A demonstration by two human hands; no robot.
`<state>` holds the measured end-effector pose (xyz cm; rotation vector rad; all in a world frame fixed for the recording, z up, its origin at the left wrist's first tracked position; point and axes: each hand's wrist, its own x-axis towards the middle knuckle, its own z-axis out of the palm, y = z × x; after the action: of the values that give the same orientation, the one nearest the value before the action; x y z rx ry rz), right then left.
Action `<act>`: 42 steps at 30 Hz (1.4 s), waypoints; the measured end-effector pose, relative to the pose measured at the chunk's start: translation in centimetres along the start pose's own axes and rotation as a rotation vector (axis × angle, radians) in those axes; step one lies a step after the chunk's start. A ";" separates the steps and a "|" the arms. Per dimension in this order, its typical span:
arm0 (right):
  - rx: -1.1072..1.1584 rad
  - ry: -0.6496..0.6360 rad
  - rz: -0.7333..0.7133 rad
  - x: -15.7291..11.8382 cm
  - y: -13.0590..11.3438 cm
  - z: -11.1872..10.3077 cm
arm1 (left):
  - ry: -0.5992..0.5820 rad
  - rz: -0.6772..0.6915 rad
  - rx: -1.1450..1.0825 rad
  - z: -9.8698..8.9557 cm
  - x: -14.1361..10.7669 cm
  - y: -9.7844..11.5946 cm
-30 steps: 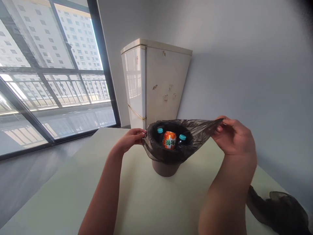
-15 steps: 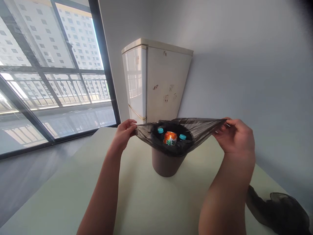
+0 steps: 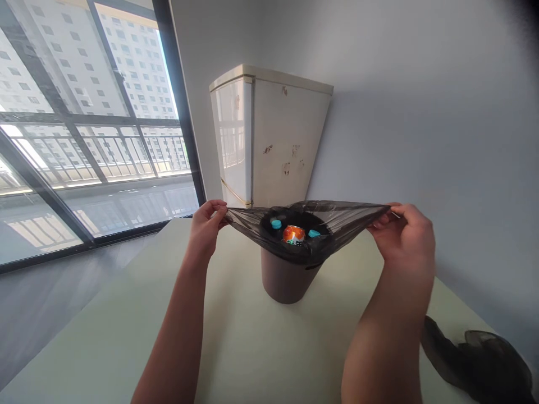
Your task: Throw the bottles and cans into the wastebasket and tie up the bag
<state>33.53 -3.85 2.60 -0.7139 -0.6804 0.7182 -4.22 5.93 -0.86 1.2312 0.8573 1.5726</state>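
Observation:
A thin black garbage bag (image 3: 295,253) lines a brown trash can (image 3: 286,283) in the middle of the table. My left hand (image 3: 207,224) pinches the bag's edge on the left. On the opposite side, my right hand (image 3: 402,230) grips the edge too, so the plastic is stretched taut between both hands. Inside the can, an orange drink can (image 3: 294,234) stands between a bottle with a blue cap (image 3: 275,224) and another blue-capped bottle (image 3: 314,234). The bottles' bodies are hidden by the bag and the rim.
Another crumpled black plastic bag (image 3: 480,359) lies on the pale green table (image 3: 248,348) at the right edge. Behind the table stands a white refrigerator (image 3: 286,134) against the wall. A dark-framed glass door (image 3: 92,168) is on the left.
My left hand has moved slightly left and up, pulling the bag wider. The bag's front edge has risen and covers more of the drink can. My right hand has barely moved.

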 end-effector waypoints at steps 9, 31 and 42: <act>0.081 -0.038 0.118 0.1 -0.2 0.0 | -0.081 0.035 -0.232 0.1 -0.1 1.3; -0.469 0.344 -0.060 1.8 1.7 -2.1 | 0.093 -0.243 0.330 0.3 0.3 -0.9; -0.832 0.122 0.184 1.4 2.1 -1.9 | -0.078 -0.209 0.225 0.8 0.0 -1.4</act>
<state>35.02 -2.27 0.39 -1.5856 -0.8071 0.5358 -3.12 6.39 -1.93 1.3053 1.0974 1.2795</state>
